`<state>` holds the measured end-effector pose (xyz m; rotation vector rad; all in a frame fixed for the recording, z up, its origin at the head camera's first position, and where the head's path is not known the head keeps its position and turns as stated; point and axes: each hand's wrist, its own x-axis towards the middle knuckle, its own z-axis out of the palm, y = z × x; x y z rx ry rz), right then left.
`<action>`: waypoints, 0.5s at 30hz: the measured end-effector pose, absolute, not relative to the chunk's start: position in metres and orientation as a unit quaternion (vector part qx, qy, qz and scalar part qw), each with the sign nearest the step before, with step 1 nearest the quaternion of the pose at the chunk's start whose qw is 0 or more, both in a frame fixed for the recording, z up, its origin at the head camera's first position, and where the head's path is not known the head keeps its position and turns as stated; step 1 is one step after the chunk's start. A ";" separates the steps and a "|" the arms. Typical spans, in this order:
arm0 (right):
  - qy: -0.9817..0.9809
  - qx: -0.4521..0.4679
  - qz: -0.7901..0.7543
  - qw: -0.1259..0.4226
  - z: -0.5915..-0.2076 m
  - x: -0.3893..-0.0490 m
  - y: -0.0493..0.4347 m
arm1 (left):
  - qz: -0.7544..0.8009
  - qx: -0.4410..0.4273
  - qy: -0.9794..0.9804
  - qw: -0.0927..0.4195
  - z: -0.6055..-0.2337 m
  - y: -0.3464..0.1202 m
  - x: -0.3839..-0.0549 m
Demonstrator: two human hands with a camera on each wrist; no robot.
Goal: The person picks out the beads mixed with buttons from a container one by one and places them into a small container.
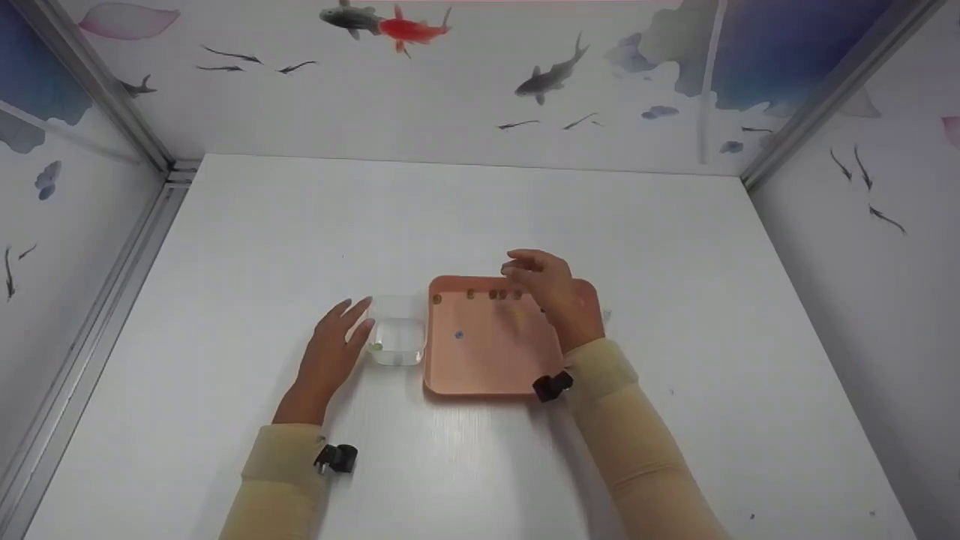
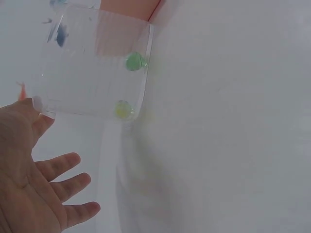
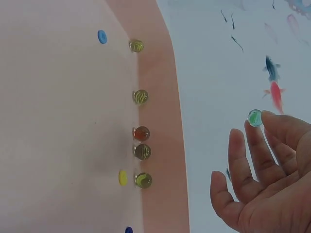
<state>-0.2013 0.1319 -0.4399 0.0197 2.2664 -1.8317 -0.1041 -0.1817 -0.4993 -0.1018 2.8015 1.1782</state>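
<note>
My right hand [image 1: 546,291] is above the far right part of a pink tray [image 1: 487,367]. In the right wrist view its thumb and fingertip pinch a green glass marble [image 3: 254,118]. My left hand [image 1: 330,349] is beside a clear plastic container [image 1: 399,355] left of the tray, with loosely extended fingers and the thumb and index fingertips right at its rim. Inside the container lie a green marble [image 2: 134,61] and a yellow marble [image 2: 124,109]. Along the tray's far wall sit several marbles, among them a reddish one [image 3: 142,133].
On the tray floor are a light blue button-like disc [image 3: 102,37], a yellow disc [image 3: 122,177] and a dark blue piece [image 3: 129,230]. The white table [image 1: 450,465] is enclosed by panels with painted fish [image 1: 555,79] at the back and sides.
</note>
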 end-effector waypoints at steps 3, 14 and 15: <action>0.759 -0.008 -0.643 0.099 -0.441 -0.201 0.130 | 0.388 -0.033 0.920 0.050 -0.500 -0.182 -0.105; 0.742 -0.007 -0.663 0.097 -0.443 -0.193 0.122 | 0.383 -0.035 0.921 0.053 -0.500 -0.182 -0.105; 0.740 -0.007 -0.665 0.100 -0.444 -0.193 0.121 | 0.384 -0.033 0.921 0.052 -0.500 -0.182 -0.105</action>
